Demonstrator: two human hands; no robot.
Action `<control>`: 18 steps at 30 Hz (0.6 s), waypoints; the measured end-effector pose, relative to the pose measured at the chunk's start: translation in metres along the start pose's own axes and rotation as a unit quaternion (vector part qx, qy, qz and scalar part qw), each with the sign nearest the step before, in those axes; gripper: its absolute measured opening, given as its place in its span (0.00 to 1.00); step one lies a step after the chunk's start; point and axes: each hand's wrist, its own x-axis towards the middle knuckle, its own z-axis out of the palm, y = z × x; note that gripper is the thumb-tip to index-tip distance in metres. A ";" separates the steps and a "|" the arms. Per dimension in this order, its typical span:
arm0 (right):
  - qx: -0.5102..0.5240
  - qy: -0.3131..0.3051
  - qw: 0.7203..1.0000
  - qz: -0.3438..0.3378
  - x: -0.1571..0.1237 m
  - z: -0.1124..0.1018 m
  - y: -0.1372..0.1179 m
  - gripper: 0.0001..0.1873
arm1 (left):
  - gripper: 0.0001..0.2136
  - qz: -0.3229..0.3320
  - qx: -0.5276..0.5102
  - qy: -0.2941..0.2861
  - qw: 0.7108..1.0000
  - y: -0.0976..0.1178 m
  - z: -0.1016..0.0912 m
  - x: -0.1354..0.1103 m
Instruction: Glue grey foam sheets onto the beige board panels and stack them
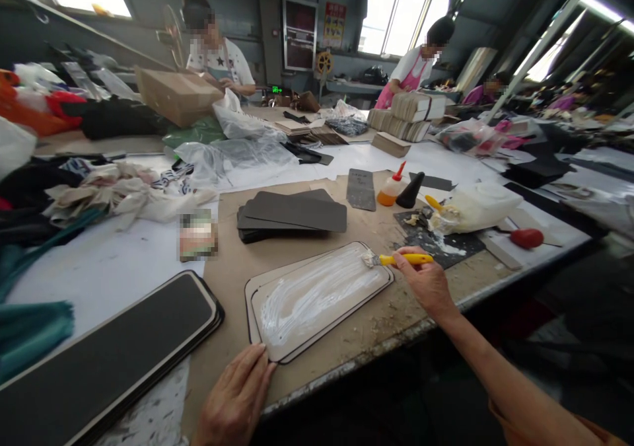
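Workshop: grey walls, bright windows (396, 20) at the back; one person in a pink apron (400, 79) and another in a starred white top (232, 63) stand across from me.
Surface (148, 238): white top, heaped with cloth and plastic at the far left, brown sheeting (228, 254) laid over the part before me.
Long dark panels (123, 347): stacked at my left, pale borders showing.
Cardboard box (173, 96): far left; I cannot tell what it holds.
Pale panel (321, 294): on the brown sheeting between my two hands, set askew on another dark-edged one, streaked with wet white coating.
Plastic jug (488, 205): whitish, lying on its side beyond my right hand, creamy paste (444, 223) thick about its mouth.
Dark pieces (297, 213): loosely stacked just beyond the pale panel.
Left grip (236, 390): not closed round anything; my fingers lie straight, tips touching the pale panel's near left corner.
Right grip (424, 281): closed on the yellow brush handle, just off the panel's right end.
Small bottle (389, 191): red spout, orange liquid inside, beside a black cone-shaped piece (410, 191).
Brush (389, 260): pasty bristles touching the panel near its far right corner.
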 end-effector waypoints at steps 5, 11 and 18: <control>-0.009 0.001 0.999 -0.043 0.014 0.012 -0.010 0.17 | 0.11 0.001 0.003 -0.011 1.000 -0.003 -0.001 -0.001; -0.065 -0.017 0.995 -0.078 0.018 0.008 -0.008 0.15 | 0.13 0.015 0.006 -0.030 0.999 -0.006 0.002 -0.005; -0.090 -0.022 0.986 -0.135 -0.017 -0.022 -0.017 0.08 | 0.12 0.033 0.013 -0.012 0.999 -0.005 0.001 -0.002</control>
